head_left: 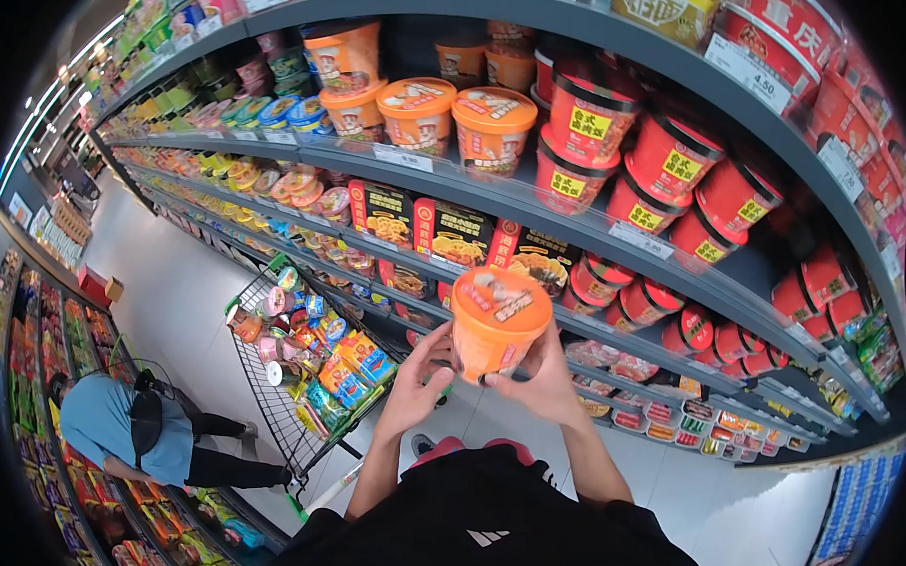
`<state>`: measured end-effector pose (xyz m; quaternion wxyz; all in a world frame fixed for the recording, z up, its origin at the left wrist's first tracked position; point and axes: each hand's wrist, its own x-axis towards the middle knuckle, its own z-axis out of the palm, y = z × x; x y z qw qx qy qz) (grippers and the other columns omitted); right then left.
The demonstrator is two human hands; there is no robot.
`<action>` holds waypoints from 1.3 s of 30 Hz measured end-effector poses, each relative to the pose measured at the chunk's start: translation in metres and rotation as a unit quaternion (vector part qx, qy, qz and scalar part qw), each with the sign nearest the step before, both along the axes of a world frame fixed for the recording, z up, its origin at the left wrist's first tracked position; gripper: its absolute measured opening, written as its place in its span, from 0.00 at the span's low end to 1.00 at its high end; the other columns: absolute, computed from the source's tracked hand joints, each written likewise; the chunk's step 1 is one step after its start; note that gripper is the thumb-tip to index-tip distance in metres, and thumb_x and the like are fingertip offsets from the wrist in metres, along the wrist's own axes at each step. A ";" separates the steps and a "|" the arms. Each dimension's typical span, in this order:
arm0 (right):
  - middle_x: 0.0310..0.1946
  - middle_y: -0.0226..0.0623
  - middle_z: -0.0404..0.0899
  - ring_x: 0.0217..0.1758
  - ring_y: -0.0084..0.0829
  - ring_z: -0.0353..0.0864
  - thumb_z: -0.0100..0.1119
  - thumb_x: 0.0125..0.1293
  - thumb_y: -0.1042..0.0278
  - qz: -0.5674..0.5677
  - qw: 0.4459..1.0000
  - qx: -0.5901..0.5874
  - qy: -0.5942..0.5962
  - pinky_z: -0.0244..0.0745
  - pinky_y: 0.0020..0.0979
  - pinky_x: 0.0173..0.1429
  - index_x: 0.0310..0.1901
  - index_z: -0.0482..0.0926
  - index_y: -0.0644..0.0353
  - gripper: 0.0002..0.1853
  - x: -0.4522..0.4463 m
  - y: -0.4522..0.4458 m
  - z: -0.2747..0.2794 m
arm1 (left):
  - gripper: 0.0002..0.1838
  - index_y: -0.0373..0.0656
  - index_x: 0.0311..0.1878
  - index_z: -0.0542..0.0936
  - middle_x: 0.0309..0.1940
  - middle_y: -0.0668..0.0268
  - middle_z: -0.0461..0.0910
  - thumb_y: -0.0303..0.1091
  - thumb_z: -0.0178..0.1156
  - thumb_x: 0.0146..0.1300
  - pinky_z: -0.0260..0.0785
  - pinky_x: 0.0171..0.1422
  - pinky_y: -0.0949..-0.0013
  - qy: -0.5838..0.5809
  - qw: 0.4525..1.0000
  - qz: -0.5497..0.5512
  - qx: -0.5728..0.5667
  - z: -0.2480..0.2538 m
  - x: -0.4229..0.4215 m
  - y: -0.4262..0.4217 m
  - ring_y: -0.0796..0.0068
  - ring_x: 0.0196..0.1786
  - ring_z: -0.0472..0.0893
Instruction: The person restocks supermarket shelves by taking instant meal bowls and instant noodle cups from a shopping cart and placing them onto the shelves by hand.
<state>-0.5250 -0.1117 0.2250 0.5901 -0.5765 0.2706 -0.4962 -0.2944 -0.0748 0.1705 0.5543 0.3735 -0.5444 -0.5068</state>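
An orange instant noodle cup (496, 316) with a round lid is held up in front of my chest. My right hand (538, 378) wraps its right side, with the thumb near the base. On the cup's left side my left hand (421, 374) curves round it, fingers against the wall and thumb apart from it. Similar orange cups (493, 130) stand on the shelf ahead, some of them stacked. Red and black tubs (592, 108) with yellow labels are piled to their right.
A wire shopping cart (267, 389) full of packets and cups stands at my left front. Beyond it, a person in a blue shirt (124, 424) bends toward the left shelves. Black and red boxes (451, 233) line a lower shelf, and price tags (402, 157) edge the shelves.
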 end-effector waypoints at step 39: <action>0.46 0.64 0.91 0.53 0.55 0.94 0.83 0.50 0.33 -0.244 0.816 -0.244 0.464 0.87 0.47 0.60 0.45 0.88 0.77 0.44 0.151 -0.273 0.230 | 0.15 0.42 0.45 0.87 0.59 0.57 0.81 0.42 0.69 0.62 0.64 0.71 0.47 -0.549 0.750 0.363 0.060 -0.199 0.100 0.148 0.52 0.67 0.75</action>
